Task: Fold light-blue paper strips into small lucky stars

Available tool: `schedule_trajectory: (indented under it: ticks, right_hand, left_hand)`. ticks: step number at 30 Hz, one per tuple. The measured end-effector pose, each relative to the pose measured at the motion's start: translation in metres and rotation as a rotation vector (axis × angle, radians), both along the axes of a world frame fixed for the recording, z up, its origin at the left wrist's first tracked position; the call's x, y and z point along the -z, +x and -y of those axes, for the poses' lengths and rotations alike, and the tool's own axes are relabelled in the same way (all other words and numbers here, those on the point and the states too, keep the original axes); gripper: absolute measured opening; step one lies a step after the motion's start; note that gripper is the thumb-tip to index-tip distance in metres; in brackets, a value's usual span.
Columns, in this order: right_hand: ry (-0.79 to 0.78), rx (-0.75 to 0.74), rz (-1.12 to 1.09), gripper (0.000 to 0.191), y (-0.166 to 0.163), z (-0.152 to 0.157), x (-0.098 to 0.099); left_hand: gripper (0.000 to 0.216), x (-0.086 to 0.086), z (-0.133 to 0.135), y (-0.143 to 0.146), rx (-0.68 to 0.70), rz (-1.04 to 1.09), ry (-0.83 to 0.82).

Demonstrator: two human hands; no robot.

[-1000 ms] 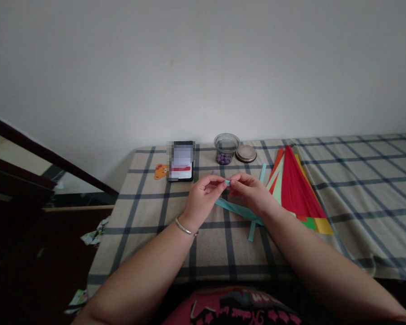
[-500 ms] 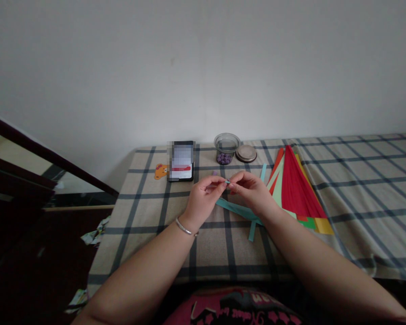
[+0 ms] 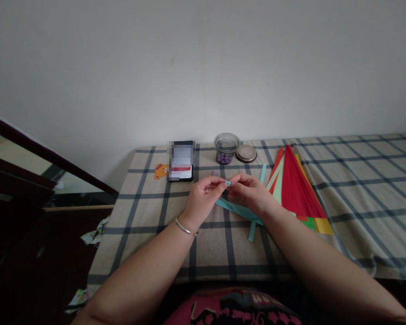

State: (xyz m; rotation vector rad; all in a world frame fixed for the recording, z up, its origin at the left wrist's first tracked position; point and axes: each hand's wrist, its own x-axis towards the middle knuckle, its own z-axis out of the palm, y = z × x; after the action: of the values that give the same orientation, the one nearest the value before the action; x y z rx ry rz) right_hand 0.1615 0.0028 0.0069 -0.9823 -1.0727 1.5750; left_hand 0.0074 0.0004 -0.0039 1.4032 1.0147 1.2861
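My left hand (image 3: 203,197) and my right hand (image 3: 251,194) meet over the middle of the checked tablecloth (image 3: 145,216). Both pinch the folded end of a teal paper strip (image 3: 228,183) between thumb and fingertips. The rest of that strip (image 3: 235,208) trails down to the right under my right hand. Another teal strip (image 3: 252,230) lies on the cloth beneath. A silver bangle (image 3: 183,227) sits on my left wrist.
A fan of coloured paper strips, mostly red (image 3: 296,189), lies right of my hands. At the back stand a phone (image 3: 182,160), an orange bear-shaped piece (image 3: 161,171), a clear cup with purple bits (image 3: 226,148) and its lid (image 3: 246,153). The table's left edge drops off.
My fingers have shifted only slightly on the small teal fold; the hands stay in the same place.
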Motion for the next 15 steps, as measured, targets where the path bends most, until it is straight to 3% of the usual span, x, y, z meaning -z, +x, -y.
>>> schedule_trajectory:
  ticks: [8, 15]
  right_hand:
    - [0.304, 0.150, 0.267, 0.028, -0.0020, 0.0030, 0.0001]
    - [0.267, 0.164, 0.211, 0.026, -0.0022, 0.0027, -0.0033]
  left_hand:
    - [0.013, -0.0012, -0.0008, -0.0009, -0.043, -0.085, 0.233]
    - [0.007, -0.0046, 0.0018, -0.0022, -0.058, -0.194, 0.313]
